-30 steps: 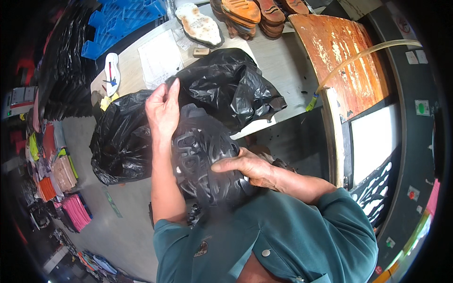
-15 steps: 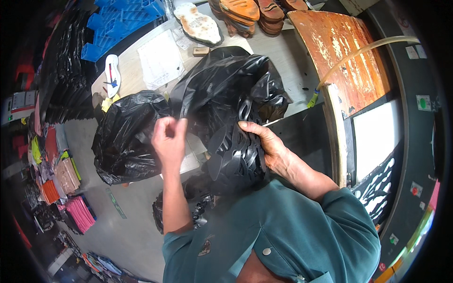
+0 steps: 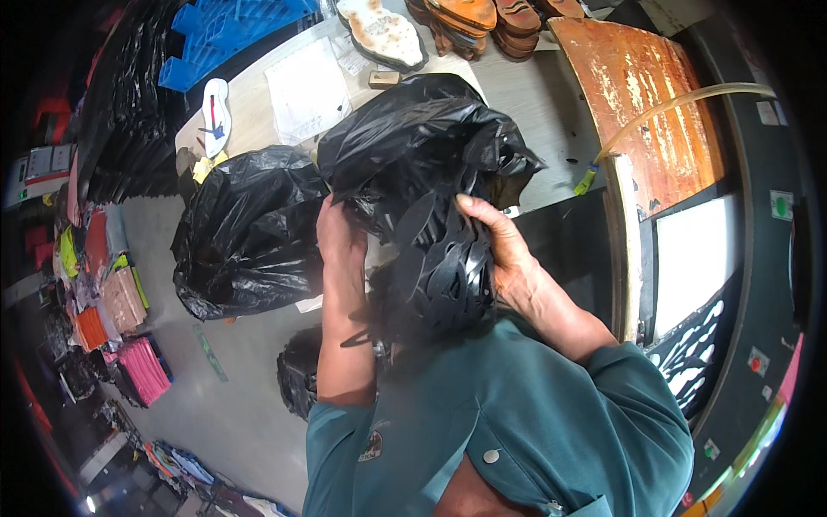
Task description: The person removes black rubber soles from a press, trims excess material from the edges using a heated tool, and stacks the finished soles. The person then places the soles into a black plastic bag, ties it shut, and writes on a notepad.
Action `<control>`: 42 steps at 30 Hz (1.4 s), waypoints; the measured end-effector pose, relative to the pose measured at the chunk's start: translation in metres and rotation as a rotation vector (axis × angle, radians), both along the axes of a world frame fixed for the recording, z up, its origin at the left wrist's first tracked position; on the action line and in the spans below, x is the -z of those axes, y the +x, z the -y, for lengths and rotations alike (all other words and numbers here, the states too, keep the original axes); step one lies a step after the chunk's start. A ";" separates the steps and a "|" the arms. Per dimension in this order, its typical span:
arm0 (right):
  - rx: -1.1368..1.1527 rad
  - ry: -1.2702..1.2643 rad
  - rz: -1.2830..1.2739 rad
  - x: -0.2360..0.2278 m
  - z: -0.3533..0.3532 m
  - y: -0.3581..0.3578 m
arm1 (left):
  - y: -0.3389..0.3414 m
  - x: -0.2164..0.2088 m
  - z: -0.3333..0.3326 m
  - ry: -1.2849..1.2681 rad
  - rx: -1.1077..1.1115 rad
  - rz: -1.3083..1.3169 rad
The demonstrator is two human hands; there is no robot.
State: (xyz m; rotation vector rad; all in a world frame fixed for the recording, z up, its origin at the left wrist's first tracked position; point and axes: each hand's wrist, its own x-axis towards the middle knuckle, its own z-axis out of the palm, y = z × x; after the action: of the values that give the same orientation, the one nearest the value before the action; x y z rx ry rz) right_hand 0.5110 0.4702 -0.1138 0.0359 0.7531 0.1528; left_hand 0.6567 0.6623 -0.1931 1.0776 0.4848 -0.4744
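A crumpled black plastic bag [image 3: 413, 146] lies on the grey table [image 3: 543, 112] in front of me. Out of it comes a thick stack of black sole-shaped cut-outs [image 3: 439, 267], held against my chest. My right hand [image 3: 495, 246] grips the stack from the right, thumb on top. My left hand [image 3: 340, 241] clasps its left side at the bag's edge. A second full black bag [image 3: 245, 228] rests to the left, against the table.
White paper sheets [image 3: 306, 90] and a white insole [image 3: 214, 116] lie on the table's far side, with tan shoe soles [image 3: 469, 21] behind. A rusty orange panel [image 3: 637, 95] and a yellowish hose [image 3: 672, 108] are at right. Blue crates [image 3: 224, 30] and coloured packets [image 3: 129, 345] sit left.
The stack of black cut-outs has been drawn out of the bag toward my chest. My left hand moved from the bag's edge onto the stack; my right hand shifted up along it.
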 end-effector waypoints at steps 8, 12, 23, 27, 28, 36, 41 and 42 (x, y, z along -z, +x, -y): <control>0.188 -0.082 0.094 0.008 0.023 0.013 | -0.007 -0.022 -0.040 -0.184 0.087 0.021; 0.261 -0.199 0.090 0.017 0.038 0.024 | -0.032 -0.043 -0.049 0.075 0.217 0.096; 0.342 -0.327 0.064 0.035 0.041 0.050 | -0.046 -0.088 -0.046 -0.329 0.132 0.112; 0.236 -0.468 0.009 0.041 0.037 0.045 | -0.034 -0.090 -0.028 -0.445 -0.120 0.144; 0.206 -0.551 -0.005 0.044 0.037 0.045 | -0.035 -0.087 -0.026 -0.404 -0.106 0.183; 0.305 -0.269 0.100 0.050 0.053 0.050 | -0.087 -0.046 -0.048 0.202 0.646 0.665; 0.232 -0.329 0.103 0.034 0.047 0.059 | -0.073 -0.003 -0.043 0.741 0.535 0.854; 0.212 -0.345 0.124 0.031 0.044 0.059 | -0.061 0.008 -0.040 0.859 0.510 0.933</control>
State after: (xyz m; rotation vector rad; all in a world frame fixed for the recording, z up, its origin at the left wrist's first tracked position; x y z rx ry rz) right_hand 0.5704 0.4258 -0.1450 -0.2198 0.6390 -0.1762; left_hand 0.5957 0.7027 -0.2006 2.1030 -0.4944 -0.1337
